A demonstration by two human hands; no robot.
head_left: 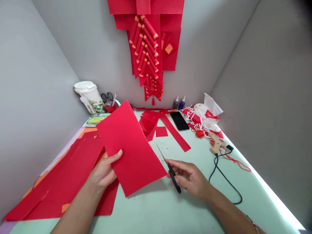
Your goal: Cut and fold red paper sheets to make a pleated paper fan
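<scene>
A rectangular sheet of red paper (133,146) is held up over the table, slightly tilted. My left hand (104,169) grips it at its left edge, thumb on the front face and fingers behind. In my right hand (188,178) are black-handled scissors (174,177), their blades pointing up and away to the left. The blades look closed and stand just right of the sheet's edge, apart from it. Beyond the sheet lie a folded red paper fan (149,122), a small red square (161,131) and a long red strip (176,133).
Large red sheets (80,169) cover the left side. At the back right lie a black phone (179,121), white and red scraps (192,117) and a glue gun (216,143) with a looping black cord. A white cup (91,94) stands back left; red paper firecrackers (148,48) hang on the wall.
</scene>
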